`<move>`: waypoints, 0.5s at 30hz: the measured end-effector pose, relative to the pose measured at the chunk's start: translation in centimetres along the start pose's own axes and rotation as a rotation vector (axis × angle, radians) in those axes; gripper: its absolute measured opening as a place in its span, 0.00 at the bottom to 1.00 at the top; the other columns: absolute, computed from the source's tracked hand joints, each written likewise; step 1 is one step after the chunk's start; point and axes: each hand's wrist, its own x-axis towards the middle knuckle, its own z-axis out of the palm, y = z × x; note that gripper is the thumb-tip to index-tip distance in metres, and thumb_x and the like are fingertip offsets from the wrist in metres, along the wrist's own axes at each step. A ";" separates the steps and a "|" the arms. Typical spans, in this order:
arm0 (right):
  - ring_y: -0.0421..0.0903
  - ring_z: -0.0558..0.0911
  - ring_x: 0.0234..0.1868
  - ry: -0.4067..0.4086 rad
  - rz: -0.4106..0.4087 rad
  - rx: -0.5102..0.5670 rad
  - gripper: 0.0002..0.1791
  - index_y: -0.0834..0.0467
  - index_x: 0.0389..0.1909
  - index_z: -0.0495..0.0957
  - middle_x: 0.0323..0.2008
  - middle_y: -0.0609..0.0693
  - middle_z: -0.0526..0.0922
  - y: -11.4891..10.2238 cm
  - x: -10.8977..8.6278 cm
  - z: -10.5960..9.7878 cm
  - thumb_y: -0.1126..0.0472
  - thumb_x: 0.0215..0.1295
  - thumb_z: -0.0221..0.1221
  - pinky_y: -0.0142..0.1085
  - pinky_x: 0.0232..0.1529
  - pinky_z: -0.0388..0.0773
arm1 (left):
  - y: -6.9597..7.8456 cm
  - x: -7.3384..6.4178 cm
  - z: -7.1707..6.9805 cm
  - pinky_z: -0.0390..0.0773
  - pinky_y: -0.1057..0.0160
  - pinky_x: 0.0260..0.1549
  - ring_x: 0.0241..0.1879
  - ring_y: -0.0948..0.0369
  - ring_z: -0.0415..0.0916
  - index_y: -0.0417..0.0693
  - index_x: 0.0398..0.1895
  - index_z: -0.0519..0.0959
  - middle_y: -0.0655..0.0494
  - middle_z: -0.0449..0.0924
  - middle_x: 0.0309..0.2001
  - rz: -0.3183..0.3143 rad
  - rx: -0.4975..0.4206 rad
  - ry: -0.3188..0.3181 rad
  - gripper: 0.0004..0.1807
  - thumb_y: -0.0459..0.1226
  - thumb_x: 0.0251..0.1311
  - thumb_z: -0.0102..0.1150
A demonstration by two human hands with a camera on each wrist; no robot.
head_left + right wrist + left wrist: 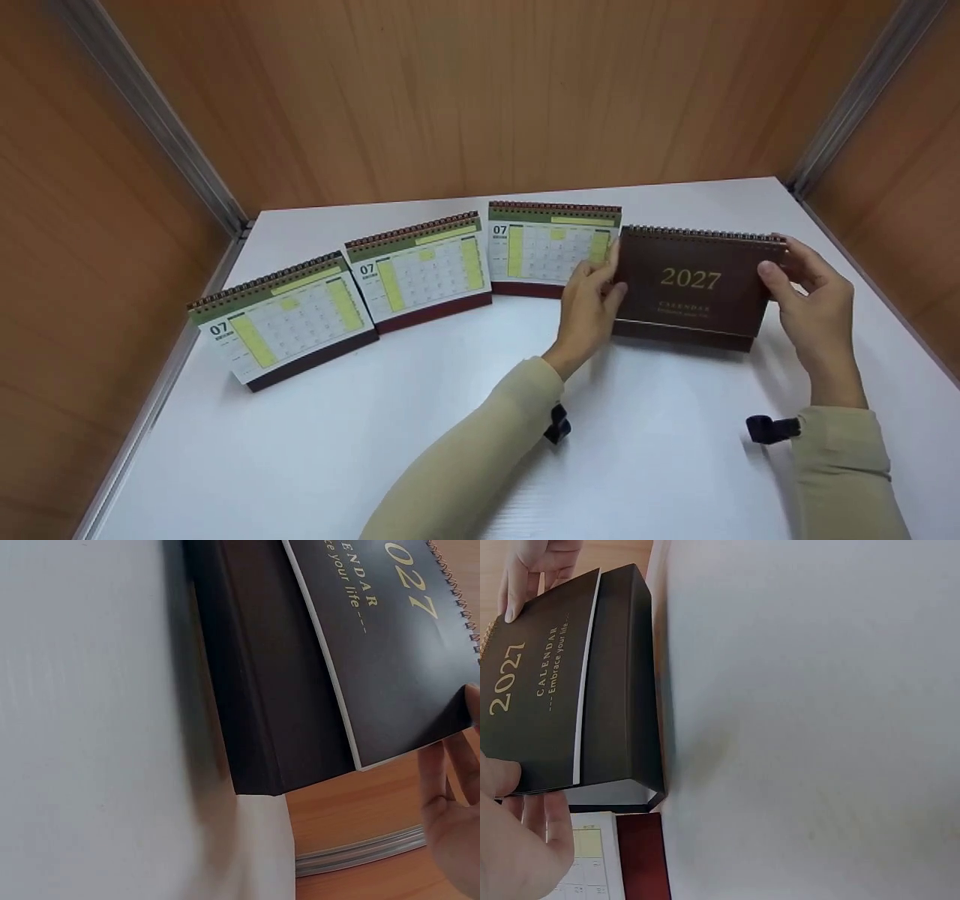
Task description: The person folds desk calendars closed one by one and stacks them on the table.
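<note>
In the head view a dark brown 2027 desk calendar (645,281) stands at the right, cover facing me, with a spiral binding along its top. My left hand (589,311) grips its left edge, the thumb on the cover and the fingers behind. At the upper right corner my right hand (817,315) pinches it, thumb in front. Both wrist views show the stepped base (259,712) below the cover (540,720); whether it touches the table cannot be told. Partly behind my left hand is a calendar (551,251) turned to page 07.
Two more desk calendars, one in the middle (420,274) and one at the left (289,322), also show page 07, forming an arc on the white table (300,465). Wood-grain panels (480,97) with metal corner posts (862,97) enclose the table at the back and sides.
</note>
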 end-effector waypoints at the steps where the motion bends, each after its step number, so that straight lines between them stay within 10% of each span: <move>1: 0.35 0.80 0.54 0.000 0.000 -0.011 0.30 0.48 0.77 0.73 0.56 0.37 0.82 -0.2 0.0 -0.2 0.59 0.76 0.64 0.19 0.49 0.80 | 0.2 -0.1 -0.1 0.75 0.73 0.46 0.45 0.67 0.72 0.57 0.77 0.72 0.55 0.76 0.52 -0.004 -0.011 -0.006 0.29 0.34 0.75 0.63; 15: 0.33 0.82 0.47 -0.098 -0.091 -0.101 0.30 0.56 0.76 0.73 0.49 0.34 0.82 -3.5 -0.9 -0.9 0.61 0.75 0.65 0.20 0.41 0.82 | 1.1 -1.1 -3.1 0.82 0.73 0.45 0.44 0.65 0.82 0.53 0.82 0.63 0.51 0.77 0.47 -0.012 -0.093 -0.088 0.36 0.31 0.74 0.63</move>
